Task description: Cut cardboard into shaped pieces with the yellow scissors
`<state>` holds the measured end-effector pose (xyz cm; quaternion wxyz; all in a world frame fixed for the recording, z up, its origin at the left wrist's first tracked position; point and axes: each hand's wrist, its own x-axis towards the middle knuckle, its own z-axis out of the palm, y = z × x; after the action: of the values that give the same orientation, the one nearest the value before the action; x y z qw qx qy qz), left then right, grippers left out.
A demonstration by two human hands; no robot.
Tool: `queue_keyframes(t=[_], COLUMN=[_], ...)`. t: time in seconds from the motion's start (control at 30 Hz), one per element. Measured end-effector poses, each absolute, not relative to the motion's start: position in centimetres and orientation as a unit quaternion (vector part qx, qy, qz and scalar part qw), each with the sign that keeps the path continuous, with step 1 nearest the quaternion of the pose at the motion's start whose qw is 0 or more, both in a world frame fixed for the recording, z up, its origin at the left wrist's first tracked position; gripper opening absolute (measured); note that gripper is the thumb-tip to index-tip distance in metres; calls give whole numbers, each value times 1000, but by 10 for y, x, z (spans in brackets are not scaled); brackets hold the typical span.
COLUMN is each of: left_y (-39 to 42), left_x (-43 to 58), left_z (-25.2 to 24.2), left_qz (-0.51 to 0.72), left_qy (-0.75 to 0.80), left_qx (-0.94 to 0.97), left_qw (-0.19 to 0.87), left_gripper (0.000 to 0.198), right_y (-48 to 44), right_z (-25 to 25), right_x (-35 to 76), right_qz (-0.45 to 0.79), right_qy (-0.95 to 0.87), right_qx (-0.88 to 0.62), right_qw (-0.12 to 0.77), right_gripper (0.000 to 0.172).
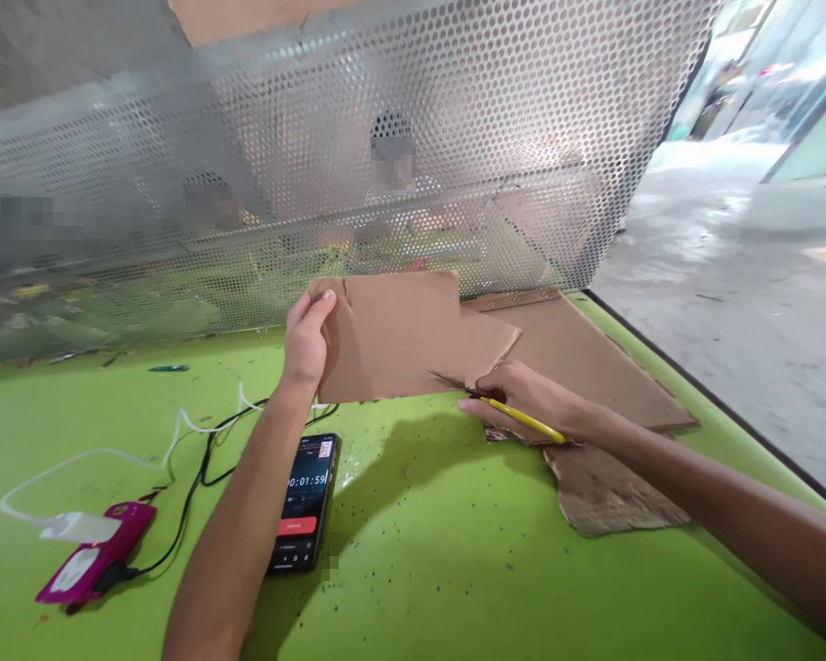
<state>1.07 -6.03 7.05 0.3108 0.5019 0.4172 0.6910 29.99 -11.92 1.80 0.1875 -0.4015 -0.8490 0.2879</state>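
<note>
A flat brown cardboard piece [399, 335] is held up above the green table, with a short tear near its upper left corner. My left hand [307, 340] grips its left edge, thumb on the near face. In my right hand [516, 399] is a yellow-handled pointed tool [523, 418]; its thin dark tip lies over the cardboard's lower right part. Whether the tool has one blade or two, I cannot tell. Behind that hand lie a larger cardboard sheet [592, 367] and a torn, crumpled cardboard scrap [612, 491].
A phone [306, 505] showing a timer lies by my left forearm. At left is a pink power strip [128, 528] with a white plug and trailing cables. A green pen [169, 368] lies farther back. A perforated metal screen [303, 174] crosses the table's far side, people behind it.
</note>
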Motion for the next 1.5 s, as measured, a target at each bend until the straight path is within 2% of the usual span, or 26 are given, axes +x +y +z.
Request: queue_keyframes(t=[0.4, 0.77, 1.2, 1.5], left_y=[-60, -60, -60, -60], left_x=[8, 8, 7, 7], left_z=[72, 69, 72, 73], left_qz=[692, 670, 679, 690], left_qy=[428, 437, 440, 426], left_qx=[498, 519, 514, 503], left_qw=[301, 300, 286, 298], left_gripper=[25, 23, 24, 23], right_y=[-121, -121, -125, -125], right_z=[15, 25, 14, 19], right_x=[296, 305, 292, 292], right_qz=[306, 304, 308, 304], right_qy=[-836, -870, -830, -844], right_qx=[-401, -359, -403, -391], right_qw=[216, 148, 232, 206], right_gripper=[59, 53, 63, 60])
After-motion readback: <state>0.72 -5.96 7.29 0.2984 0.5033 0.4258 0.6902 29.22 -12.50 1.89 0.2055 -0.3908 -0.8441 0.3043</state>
